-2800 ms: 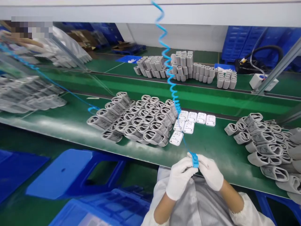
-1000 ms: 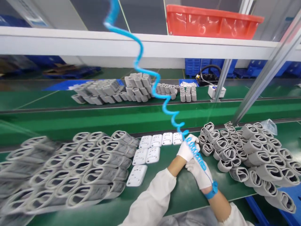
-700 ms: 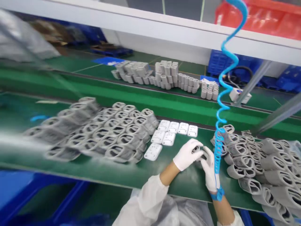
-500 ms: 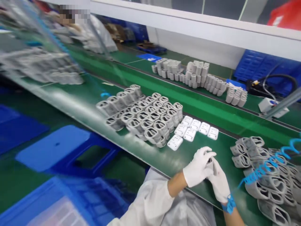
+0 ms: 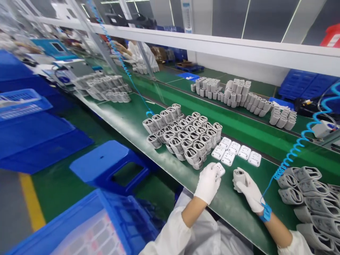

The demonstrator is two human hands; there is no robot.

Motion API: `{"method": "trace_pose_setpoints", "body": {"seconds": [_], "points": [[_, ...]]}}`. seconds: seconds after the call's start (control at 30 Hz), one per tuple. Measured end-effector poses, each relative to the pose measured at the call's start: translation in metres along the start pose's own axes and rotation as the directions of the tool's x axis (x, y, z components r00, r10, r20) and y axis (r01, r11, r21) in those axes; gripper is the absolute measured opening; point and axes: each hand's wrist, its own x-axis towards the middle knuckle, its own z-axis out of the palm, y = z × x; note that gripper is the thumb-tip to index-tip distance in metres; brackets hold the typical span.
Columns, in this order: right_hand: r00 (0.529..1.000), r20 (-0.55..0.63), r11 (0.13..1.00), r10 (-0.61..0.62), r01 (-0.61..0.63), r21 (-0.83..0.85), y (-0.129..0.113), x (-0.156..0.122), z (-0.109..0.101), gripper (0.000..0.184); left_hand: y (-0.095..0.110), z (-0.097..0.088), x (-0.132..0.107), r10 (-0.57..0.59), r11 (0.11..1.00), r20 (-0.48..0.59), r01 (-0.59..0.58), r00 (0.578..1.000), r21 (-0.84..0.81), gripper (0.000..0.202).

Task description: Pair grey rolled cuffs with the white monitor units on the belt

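Observation:
My left hand point(image 5: 208, 182), in a white glove, is closed on a white socket plate point(image 5: 219, 169) near the front of the green bench point(image 5: 132, 120). My right hand point(image 5: 251, 193), also gloved, grips a grey plastic shell point(image 5: 239, 175) just to the right. A blue wrist strap point(image 5: 265, 212) with a coiled blue cord point(image 5: 294, 150) sits on my right wrist. More white socket plates point(image 5: 237, 153) lie in a row behind my hands. A block of grey shells point(image 5: 186, 136) stands to the left, and another heap of grey shells point(image 5: 310, 202) lies to the right.
A blue stool point(image 5: 108, 166) and blue crates point(image 5: 106, 226) stand below the bench on the left. Across the belt sit more stacks of grey shells point(image 5: 239, 94). Another person point(image 5: 138, 53) works far up the line. A second pile of shells point(image 5: 108, 88) lies further left.
My hands, joined on one grey shell half a second ago, have parted: the left now holds a white plate from the row, the right keeps the shell. The view has swung left.

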Motion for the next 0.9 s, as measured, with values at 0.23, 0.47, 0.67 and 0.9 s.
{"method": "trace_pose_setpoints", "body": {"seconds": [0.23,0.47,0.67,0.9], "points": [[0.993,0.113,0.999,0.024,-0.019,-0.043,-0.002,0.008,-0.01,0.088,-0.003,0.009,-0.001,-0.034,0.999,0.013,0.034,0.999,0.03,0.073],[0.984,0.179,0.997,-0.018,0.004,0.077,-0.004,0.014,-0.012,0.073,0.008,0.015,0.007,-0.043,0.976,0.125,0.068,0.991,-0.207,0.083],[0.982,0.191,0.992,-0.008,-0.017,0.128,-0.009,0.017,-0.018,0.069,0.019,0.018,0.005,0.029,1.0,0.103,-0.029,0.994,0.004,0.062],[0.976,0.215,0.98,0.012,-0.054,0.192,-0.011,0.015,-0.022,0.071,0.02,0.027,0.002,0.083,0.965,0.011,-0.078,0.996,-0.249,0.061]]}}
